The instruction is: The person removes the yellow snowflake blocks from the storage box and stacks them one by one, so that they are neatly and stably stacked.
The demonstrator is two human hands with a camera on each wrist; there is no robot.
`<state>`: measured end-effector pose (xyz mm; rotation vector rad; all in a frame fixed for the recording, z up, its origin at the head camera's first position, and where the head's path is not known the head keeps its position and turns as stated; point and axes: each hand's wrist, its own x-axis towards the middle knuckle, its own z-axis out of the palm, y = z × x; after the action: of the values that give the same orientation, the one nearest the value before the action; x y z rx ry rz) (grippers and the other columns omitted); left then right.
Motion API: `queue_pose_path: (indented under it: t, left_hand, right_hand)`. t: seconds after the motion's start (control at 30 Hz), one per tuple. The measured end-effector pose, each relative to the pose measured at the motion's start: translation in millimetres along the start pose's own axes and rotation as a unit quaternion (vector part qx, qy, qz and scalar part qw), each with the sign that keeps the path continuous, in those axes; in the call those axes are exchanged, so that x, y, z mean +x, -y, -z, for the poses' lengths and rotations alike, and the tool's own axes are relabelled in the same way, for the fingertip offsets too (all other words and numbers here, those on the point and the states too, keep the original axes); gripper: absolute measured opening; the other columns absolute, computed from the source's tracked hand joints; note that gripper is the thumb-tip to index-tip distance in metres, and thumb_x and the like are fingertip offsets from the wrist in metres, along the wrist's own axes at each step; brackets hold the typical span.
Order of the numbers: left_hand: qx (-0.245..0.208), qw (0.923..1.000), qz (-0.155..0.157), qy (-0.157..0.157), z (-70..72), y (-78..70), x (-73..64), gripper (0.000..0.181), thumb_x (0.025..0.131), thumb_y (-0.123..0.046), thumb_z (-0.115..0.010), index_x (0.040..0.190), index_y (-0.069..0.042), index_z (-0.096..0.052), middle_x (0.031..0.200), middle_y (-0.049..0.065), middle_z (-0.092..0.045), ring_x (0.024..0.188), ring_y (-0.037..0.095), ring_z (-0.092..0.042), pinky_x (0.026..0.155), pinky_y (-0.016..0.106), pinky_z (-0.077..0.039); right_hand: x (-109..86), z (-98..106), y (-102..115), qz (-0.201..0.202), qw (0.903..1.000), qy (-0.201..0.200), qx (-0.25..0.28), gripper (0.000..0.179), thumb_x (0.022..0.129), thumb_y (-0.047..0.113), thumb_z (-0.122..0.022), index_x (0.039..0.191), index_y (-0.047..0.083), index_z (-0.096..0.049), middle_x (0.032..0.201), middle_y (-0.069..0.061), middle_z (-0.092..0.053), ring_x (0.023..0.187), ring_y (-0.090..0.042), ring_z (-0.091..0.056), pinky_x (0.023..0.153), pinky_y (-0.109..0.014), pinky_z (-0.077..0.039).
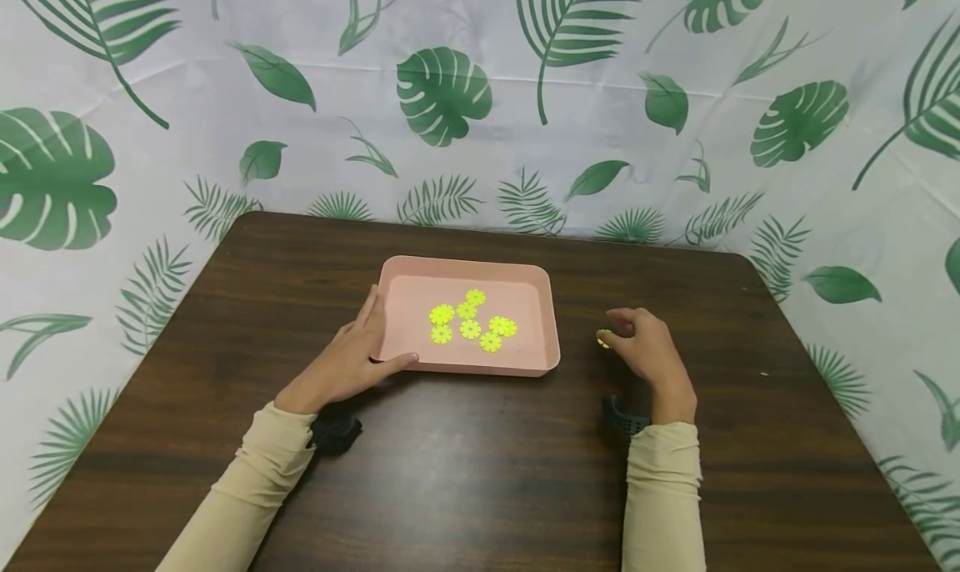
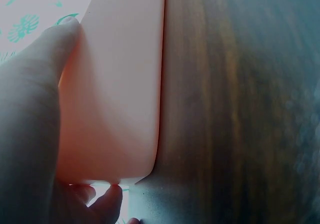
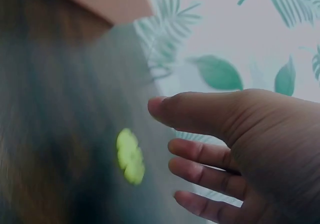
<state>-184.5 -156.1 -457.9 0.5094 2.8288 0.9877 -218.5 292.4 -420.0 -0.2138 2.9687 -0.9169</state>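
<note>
A shallow pink tray (image 1: 465, 360) lies on the table with several yellow flower-shaped discs (image 1: 470, 328) grouped inside, some overlapping. My left hand (image 1: 347, 355) rests at its near left corner, fingers stretched along the left wall and thumb on the front rim. In the left wrist view, the front wall of the tray (image 2: 125, 83) fills the middle. My right hand (image 1: 647, 343) is to the right of the tray, beside one more yellow disc (image 3: 130, 156). A gap separates that disc from the fingertips in the right wrist view. From the head view the hand partly hides it.
The dark brown wooden table (image 1: 480, 472) reaches back to a white cloth (image 1: 337, 138) printed with green leaves. Black wrist straps (image 1: 335, 434) sit at both cuffs. A small pale speck (image 1: 764, 374) shows on the table at the right.
</note>
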Motion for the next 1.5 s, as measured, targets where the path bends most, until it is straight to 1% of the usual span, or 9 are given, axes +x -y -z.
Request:
queue_pose_path:
  t: [0.13,0.3,0.53,0.7,0.9,1.03,1.17,1.27,1.5]
  left_hand:
    - [-0.002,1.0000,-0.001,0.001,0.6,-0.5,-0.2,0.111,0.096,-0.064,-0.062,0.165,-0.003,0.000,0.172,0.017,0.010,0.158,0.035,-0.006,0.118,0.068,-0.019]
    - [-0.002,1.0000,-0.002,0.003,1.4,-1.0,-0.6,0.112,0.096,-0.064,-0.062,0.165,-0.003,0.001,0.172,0.017,0.010,0.159,0.032,-0.002,0.118,0.069,-0.018]
    - [-0.003,1.0000,-0.001,0.002,2.0,-0.4,-0.7,0.112,0.096,-0.064,-0.062,0.165,-0.003,0.002,0.172,0.015,0.012,0.159,0.031,0.001,0.118,0.069,-0.018]
    - [-0.006,1.0000,0.000,0.001,4.0,0.8,-0.6,0.112,0.096,-0.064,-0.062,0.165,-0.004,0.002,0.171,0.012,0.014,0.159,0.032,-0.002,0.118,0.068,-0.018]
    - [-0.002,1.0000,-0.001,0.000,2.8,1.3,-0.7,0.112,0.096,-0.065,-0.061,0.165,-0.002,0.001,0.171,0.017,0.011,0.158,0.036,-0.010,0.118,0.068,-0.020]
    - [-0.005,1.0000,0.001,0.000,0.5,1.0,-1.1,0.113,0.095,-0.066,-0.061,0.165,-0.002,0.000,0.171,0.017,0.010,0.158,0.033,-0.009,0.118,0.068,-0.021]
    - [-0.001,1.0000,0.000,-0.002,-2.5,0.4,-0.6,0.113,0.095,-0.067,-0.061,0.165,-0.001,-0.001,0.171,0.018,0.009,0.158,0.032,-0.010,0.118,0.067,-0.022]
    - [0.005,1.0000,0.002,-0.002,-1.7,-0.1,-0.3,0.113,0.095,-0.067,-0.061,0.165,-0.001,-0.001,0.171,0.019,0.007,0.158,0.033,-0.012,0.118,0.066,-0.022]
    - [0.006,1.0000,0.005,0.000,3.1,-0.4,-1.0,0.113,0.095,-0.067,-0.061,0.164,0.000,-0.002,0.172,0.018,0.008,0.158,0.032,-0.011,0.119,0.066,-0.022]
  right_hand:
    - [5.5,-4,16,0.013,0.9997,-0.013,0.013,0.046,0.101,0.018,-0.068,0.137,-0.010,-0.060,0.130,-0.033,-0.057,0.122,-0.051,-0.057,0.101,-0.063,-0.046]
    - [17.6,-19,38,0.029,0.9985,-0.026,0.039,0.041,0.100,0.015,-0.069,0.133,-0.009,-0.063,0.129,-0.031,-0.059,0.120,-0.047,-0.059,0.101,-0.060,-0.048]
    - [34.4,-46,86,0.062,0.9952,-0.040,0.065,0.035,0.099,0.012,-0.071,0.128,-0.006,-0.068,0.117,-0.023,-0.064,0.105,-0.039,-0.060,0.091,-0.052,-0.052]
    - [46.7,-71,120,0.089,0.9936,-0.008,0.069,0.035,0.097,0.013,-0.074,0.127,-0.005,-0.070,0.122,-0.020,-0.067,0.106,-0.035,-0.062,0.090,-0.048,-0.055]
    - [58.5,-106,151,0.122,0.9899,0.049,0.053,0.035,0.096,0.016,-0.075,0.126,-0.003,-0.071,0.120,-0.018,-0.069,0.104,-0.032,-0.065,0.089,-0.045,-0.055]
    - [63.2,-128,163,0.137,0.9878,0.068,0.029,0.037,0.093,0.015,-0.078,0.125,-0.003,-0.072,0.113,-0.017,-0.069,0.099,-0.030,-0.065,0.090,-0.044,-0.055]
    - [62.4,-143,167,0.118,0.9906,0.067,-0.011,0.041,0.091,0.020,-0.082,0.124,-0.002,-0.073,0.106,-0.015,-0.065,0.092,-0.027,-0.060,0.088,-0.041,-0.054]
    - [61.5,-147,169,0.103,0.9928,0.056,-0.023,0.040,0.090,0.022,-0.083,0.122,-0.002,-0.074,0.106,-0.015,-0.063,0.093,-0.027,-0.058,0.088,-0.042,-0.052]
    - [63.9,-148,172,0.098,0.9939,0.050,-0.006,0.035,0.091,0.018,-0.082,0.120,-0.001,-0.075,0.108,-0.014,-0.065,0.098,-0.028,-0.061,0.095,-0.043,-0.052]
